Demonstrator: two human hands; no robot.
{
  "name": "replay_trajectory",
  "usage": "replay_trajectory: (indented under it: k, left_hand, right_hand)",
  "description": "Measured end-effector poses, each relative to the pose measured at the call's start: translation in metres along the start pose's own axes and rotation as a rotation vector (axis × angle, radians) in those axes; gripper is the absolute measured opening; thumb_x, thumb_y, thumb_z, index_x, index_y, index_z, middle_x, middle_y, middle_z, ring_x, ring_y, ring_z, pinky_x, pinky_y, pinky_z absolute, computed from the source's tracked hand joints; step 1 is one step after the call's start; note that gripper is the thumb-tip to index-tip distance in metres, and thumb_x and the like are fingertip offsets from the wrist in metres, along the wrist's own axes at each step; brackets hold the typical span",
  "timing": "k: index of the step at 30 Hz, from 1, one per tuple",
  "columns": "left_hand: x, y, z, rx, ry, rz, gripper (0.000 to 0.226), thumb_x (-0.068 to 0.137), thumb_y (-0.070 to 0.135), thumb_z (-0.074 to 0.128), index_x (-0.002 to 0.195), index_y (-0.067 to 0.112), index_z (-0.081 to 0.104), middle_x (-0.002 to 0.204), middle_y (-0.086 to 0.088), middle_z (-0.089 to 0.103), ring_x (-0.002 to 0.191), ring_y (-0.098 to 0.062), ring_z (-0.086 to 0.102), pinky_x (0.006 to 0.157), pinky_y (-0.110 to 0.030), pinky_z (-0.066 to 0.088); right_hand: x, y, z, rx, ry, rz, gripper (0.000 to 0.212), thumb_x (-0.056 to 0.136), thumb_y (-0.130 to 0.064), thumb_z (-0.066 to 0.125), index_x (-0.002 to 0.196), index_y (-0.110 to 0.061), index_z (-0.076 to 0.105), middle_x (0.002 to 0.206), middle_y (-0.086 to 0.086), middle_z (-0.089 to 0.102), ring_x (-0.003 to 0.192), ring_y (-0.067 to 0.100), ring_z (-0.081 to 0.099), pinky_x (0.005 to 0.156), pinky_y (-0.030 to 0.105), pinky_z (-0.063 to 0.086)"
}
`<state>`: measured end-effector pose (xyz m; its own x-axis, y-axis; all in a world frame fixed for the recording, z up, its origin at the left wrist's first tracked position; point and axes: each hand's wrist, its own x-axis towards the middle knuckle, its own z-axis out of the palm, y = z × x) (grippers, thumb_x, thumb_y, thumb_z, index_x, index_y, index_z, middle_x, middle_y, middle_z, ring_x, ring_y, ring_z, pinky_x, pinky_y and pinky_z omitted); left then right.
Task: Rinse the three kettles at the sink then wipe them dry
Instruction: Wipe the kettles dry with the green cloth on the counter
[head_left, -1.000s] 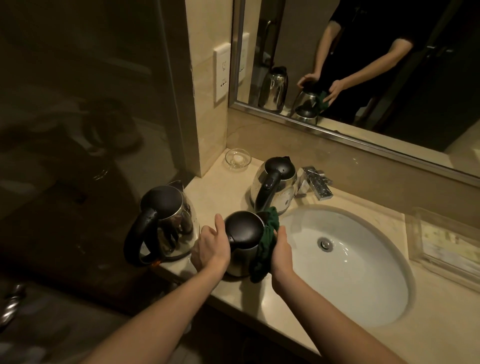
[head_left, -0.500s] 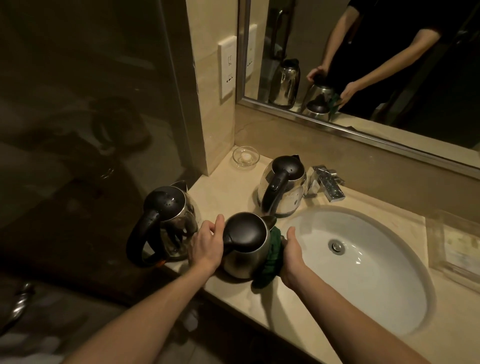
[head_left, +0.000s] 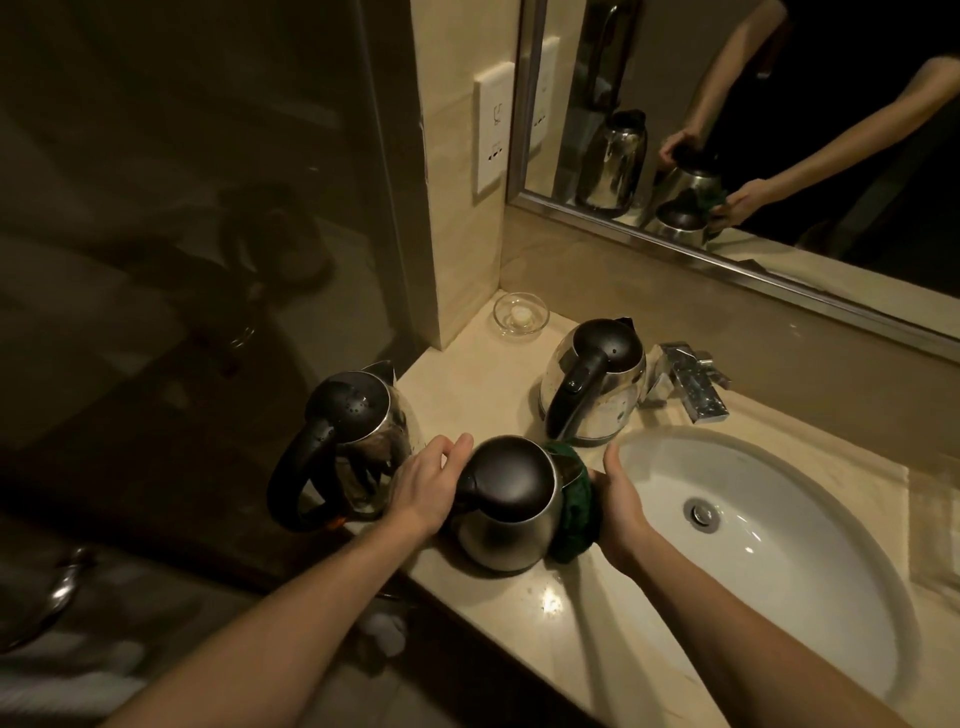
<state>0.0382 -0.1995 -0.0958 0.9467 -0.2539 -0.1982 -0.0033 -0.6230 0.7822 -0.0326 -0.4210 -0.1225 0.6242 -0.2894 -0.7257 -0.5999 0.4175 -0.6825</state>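
Steel with a black lid and handle, the first kettle (head_left: 358, 441) stands farthest left of the sink (head_left: 810, 587), at the far left end of the countertop (head_left: 571, 649), its handle turned away from the basin and water beads on its lid. Closer to the sink, the left hand (head_left: 426, 483) is wrapped round the handle side of the second kettle (head_left: 511, 506), thumb lifted beside the lid and fingers curled out of sight behind the handle. That kettle stands upright just left of the sink's near rim, lid closed. A green cloth (head_left: 574, 514) is bunched against its sink-facing flank, between kettle and basin. The right hand (head_left: 618, 499) cups the cloth and presses it to the steel, thumb up by the sink's left rim; its fingers are buried in the folds, and the mirror (head_left: 727, 104) behind the sink shows them closed on the cloth. The third kettle (head_left: 597, 384) stands at the sink's back-left rim, handle toward the camera, with a small glass dish (head_left: 521, 313) farther back-left of it. A chrome tap (head_left: 691, 379) sits behind the sink, spout over the rim. The drain (head_left: 702, 513) lies in the basin's floor.
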Motion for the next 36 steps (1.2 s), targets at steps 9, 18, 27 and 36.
replay_trajectory:
  k: [9,18,27,36]
  left_hand:
    - [0.009,0.004,-0.003,0.017,-0.039,0.008,0.065,0.082,0.068,0.025,0.084,0.011,0.056,0.087,-0.013,0.061,0.093,-0.034,0.056,0.079,-0.041,0.036]
    - [0.01,0.009,-0.002,0.063,-0.038,0.026,0.062,0.094,0.063,0.027,0.091,0.009,0.057,0.09,-0.013,0.062,0.091,-0.03,0.054,0.076,-0.039,0.033]
    - [0.012,0.013,-0.003,0.079,-0.08,0.022,0.063,0.083,0.069,0.019,0.089,0.018,0.056,0.09,-0.007,0.061,0.092,-0.028,0.054,0.078,-0.039,0.035]
    - [0.015,0.012,-0.001,0.126,-0.035,0.01,0.076,0.07,0.084,0.011,0.089,0.026,0.054,0.1,-0.007,0.069,0.098,-0.031,0.058,0.085,-0.044,0.042]
  right_hand:
    - [-0.009,-0.032,0.001,-0.054,-0.229,-0.079,0.084,0.095,-0.064,0.013,0.111,-0.004,0.069,0.109,0.014,0.071,0.105,0.023,0.063,0.082,0.031,0.044]
    - [-0.005,-0.014,-0.008,-0.219,-0.135,-0.106,0.071,0.091,-0.069,0.021,0.111,-0.018,0.067,0.119,0.007,0.065,0.12,0.026,0.053,0.112,0.046,0.031]
    - [-0.013,-0.048,0.005,-0.231,-0.274,-0.172,0.077,0.096,-0.061,0.018,0.117,-0.005,0.066,0.114,0.018,0.067,0.109,0.027,0.062,0.078,0.024,0.048]
    - [-0.004,-0.037,0.003,-0.323,-0.285,-0.173,0.065,0.097,-0.057,0.021,0.135,-0.013,0.051,0.125,-0.004,0.054,0.111,0.009,0.048,0.098,0.023,0.029]
